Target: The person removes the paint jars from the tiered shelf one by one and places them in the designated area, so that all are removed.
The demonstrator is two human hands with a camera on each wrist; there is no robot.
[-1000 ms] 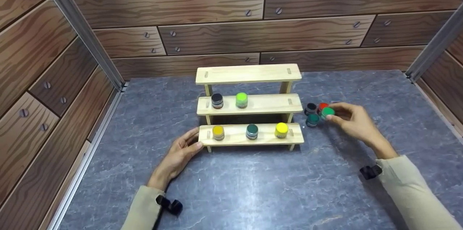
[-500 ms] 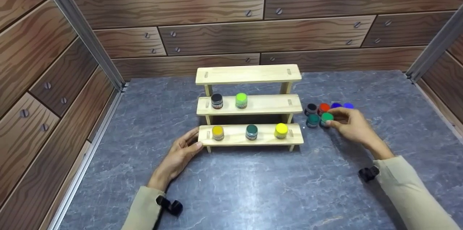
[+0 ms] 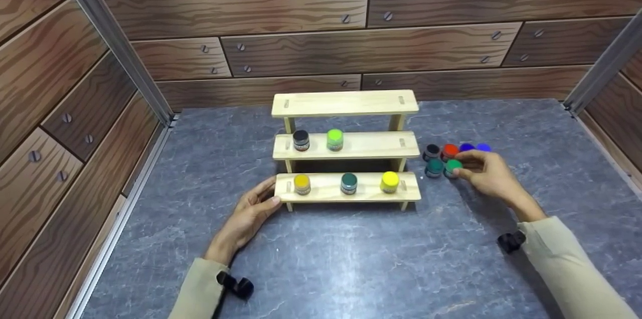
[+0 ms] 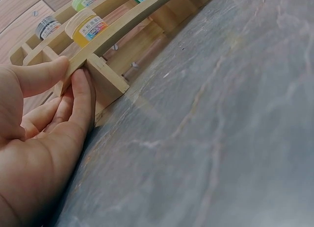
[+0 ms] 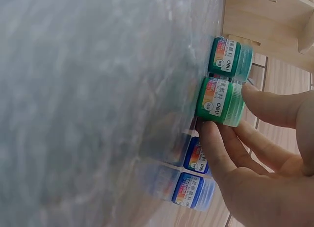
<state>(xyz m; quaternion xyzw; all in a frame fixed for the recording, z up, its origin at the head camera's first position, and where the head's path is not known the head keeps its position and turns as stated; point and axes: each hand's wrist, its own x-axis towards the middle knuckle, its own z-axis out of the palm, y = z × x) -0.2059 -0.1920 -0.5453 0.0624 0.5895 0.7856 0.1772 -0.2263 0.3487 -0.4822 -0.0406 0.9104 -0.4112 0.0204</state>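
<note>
My left hand [image 3: 246,216] pinches the left end of the lowest step of a three-tier wooden display stand [image 3: 346,103], thumb above and fingers below. With thumb and fingers, my right hand [image 3: 489,174] holds a green paint jar [image 5: 216,102], which stands on the table. Beside that jar is a dark green paint jar [image 3: 434,167]. Black [image 3: 432,151], red [image 3: 450,151], dark blue [image 3: 467,147] and lighter blue [image 3: 483,147] jars line up behind.
On the middle step stand a black-lidded jar [image 3: 301,140] and a light green jar [image 3: 335,139]. The bottom step bears ochre [image 3: 302,184], dark green [image 3: 349,183] and yellow [image 3: 389,182] jars. Wood-patterned walls [image 3: 296,3] enclose the grey marbled table [image 3: 321,264].
My right hand has lowered the green jar to the table beside the dark green one. The two blue jars have come into view behind the hand. My left hand stays put.
</note>
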